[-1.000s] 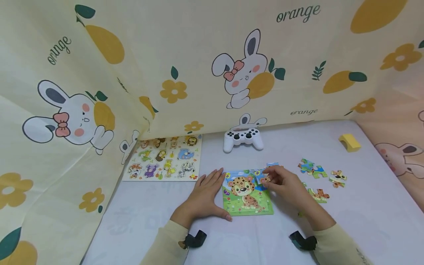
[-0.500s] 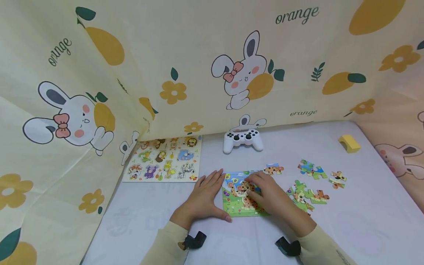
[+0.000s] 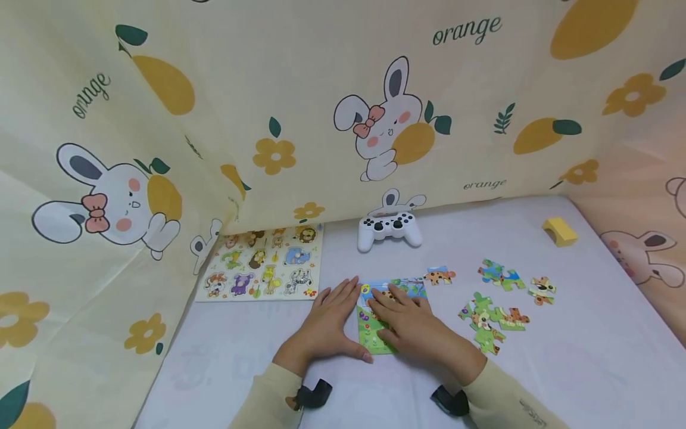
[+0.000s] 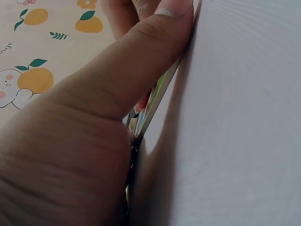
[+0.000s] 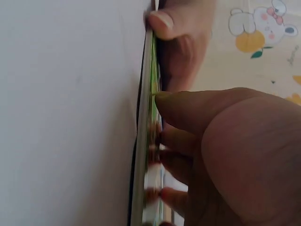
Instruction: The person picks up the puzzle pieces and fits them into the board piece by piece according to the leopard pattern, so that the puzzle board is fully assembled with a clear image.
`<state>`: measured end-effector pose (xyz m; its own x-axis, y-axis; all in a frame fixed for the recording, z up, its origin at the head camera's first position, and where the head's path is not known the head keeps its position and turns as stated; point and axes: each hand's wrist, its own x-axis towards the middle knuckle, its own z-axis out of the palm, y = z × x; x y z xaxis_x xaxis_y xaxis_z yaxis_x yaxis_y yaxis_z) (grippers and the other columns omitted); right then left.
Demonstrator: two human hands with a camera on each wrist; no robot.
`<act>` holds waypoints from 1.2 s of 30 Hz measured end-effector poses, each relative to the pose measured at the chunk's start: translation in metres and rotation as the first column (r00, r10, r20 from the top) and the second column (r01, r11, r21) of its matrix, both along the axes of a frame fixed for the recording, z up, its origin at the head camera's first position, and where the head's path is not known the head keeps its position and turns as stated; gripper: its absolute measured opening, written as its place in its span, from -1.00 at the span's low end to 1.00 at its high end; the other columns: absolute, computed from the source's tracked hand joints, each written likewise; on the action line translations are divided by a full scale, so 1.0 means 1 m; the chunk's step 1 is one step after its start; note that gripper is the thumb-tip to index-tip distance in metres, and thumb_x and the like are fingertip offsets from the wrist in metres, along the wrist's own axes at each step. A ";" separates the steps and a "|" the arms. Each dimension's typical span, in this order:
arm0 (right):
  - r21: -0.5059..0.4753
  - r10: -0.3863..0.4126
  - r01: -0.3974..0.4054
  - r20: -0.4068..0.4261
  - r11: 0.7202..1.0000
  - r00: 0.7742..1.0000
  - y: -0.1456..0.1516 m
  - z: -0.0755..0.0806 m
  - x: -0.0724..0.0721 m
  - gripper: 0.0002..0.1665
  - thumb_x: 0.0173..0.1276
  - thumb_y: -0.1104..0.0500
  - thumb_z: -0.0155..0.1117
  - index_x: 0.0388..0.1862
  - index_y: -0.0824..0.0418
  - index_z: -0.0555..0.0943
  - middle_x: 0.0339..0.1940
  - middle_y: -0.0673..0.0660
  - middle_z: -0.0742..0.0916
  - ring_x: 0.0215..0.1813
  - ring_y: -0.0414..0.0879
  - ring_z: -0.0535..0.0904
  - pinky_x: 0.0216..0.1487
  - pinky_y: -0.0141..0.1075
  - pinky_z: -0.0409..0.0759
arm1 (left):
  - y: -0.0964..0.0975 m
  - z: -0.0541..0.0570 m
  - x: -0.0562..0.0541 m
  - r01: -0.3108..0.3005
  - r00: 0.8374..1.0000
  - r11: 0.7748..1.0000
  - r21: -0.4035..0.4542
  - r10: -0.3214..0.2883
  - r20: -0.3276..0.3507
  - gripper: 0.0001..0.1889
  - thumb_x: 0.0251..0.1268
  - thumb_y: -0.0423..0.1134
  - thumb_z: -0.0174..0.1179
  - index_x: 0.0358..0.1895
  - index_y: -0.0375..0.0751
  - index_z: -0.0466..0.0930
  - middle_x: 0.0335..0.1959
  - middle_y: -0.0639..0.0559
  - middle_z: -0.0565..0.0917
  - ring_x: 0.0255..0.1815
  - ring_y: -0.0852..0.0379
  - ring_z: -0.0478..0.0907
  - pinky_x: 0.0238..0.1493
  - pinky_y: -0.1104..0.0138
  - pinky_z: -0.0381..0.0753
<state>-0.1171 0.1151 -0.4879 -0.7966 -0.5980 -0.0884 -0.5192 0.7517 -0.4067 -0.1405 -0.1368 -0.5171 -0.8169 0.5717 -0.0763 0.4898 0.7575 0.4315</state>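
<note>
A jigsaw puzzle board (image 3: 368, 344) with a printed leopard scene lies flat on the table. Along its left edge rests my left hand (image 3: 328, 325), fingers straight and thumb by the near left corner. My right hand (image 3: 415, 328) spreads over the board, its fingertips touching the upper left part; it covers much of the picture, and any piece underneath is hidden. In the right wrist view, the right thumb (image 5: 183, 106) and fingertips meet the board's face. The left thumb (image 4: 141, 56) lies beside the board's edge in the left wrist view.
Loose jigsaw pieces lie right of the board: a spotted one (image 3: 439, 275), a blue-green group (image 3: 501, 274), another spotted one (image 3: 542, 291) and a green cluster (image 3: 488, 325). A white game controller (image 3: 389, 231), a yellow block (image 3: 560, 231) and an animal puzzle board (image 3: 284, 293) stand farther back.
My right hand has carried a puzzle piece from the board's upper right to its upper left, then flattened its fingers there. My left hand has stayed at the board's left edge.
</note>
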 end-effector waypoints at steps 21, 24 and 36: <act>-0.510 -0.300 0.339 0.161 0.791 0.940 0.089 0.006 -0.036 -0.33 0.70 0.02 0.32 0.64 0.24 0.45 0.48 0.26 0.63 0.40 0.25 0.58 0.34 0.25 0.59 | 0.003 0.002 -0.005 0.001 0.999 1.000 0.007 -0.002 0.037 0.61 -0.29 0.66 0.54 0.82 -0.11 -0.06 0.83 0.10 -0.17 0.80 0.09 -0.30 0.70 -0.09 -0.34; -0.548 -0.384 0.432 0.207 0.716 0.900 0.112 -0.003 -0.044 -0.29 0.73 -0.03 0.26 0.68 0.21 0.37 0.46 0.26 0.62 0.35 0.23 0.59 0.31 0.20 0.58 | 0.006 0.001 -0.007 0.003 0.998 1.000 -0.007 -0.002 0.055 0.63 -0.30 0.67 0.53 0.82 -0.10 -0.09 0.83 0.11 -0.19 0.80 0.09 -0.32 0.70 -0.09 -0.37; -0.414 -0.435 0.441 0.115 0.796 0.893 0.132 -0.028 -0.059 -0.40 0.59 0.13 0.45 0.47 0.38 0.58 0.42 0.36 0.56 0.35 0.31 0.51 0.26 0.20 0.57 | 0.005 -0.006 -0.010 0.018 1.000 1.000 0.000 -0.018 0.012 0.63 -0.30 0.71 0.49 0.82 -0.09 -0.08 0.83 0.14 -0.20 0.79 0.13 -0.35 0.69 -0.06 -0.38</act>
<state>-0.1757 0.2469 -0.5156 -0.9830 -0.1672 0.0761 -0.1682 0.6530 -0.7384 -0.1506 -0.1315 -0.5226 -0.8058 0.5860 -0.0858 0.4981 0.7489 0.4370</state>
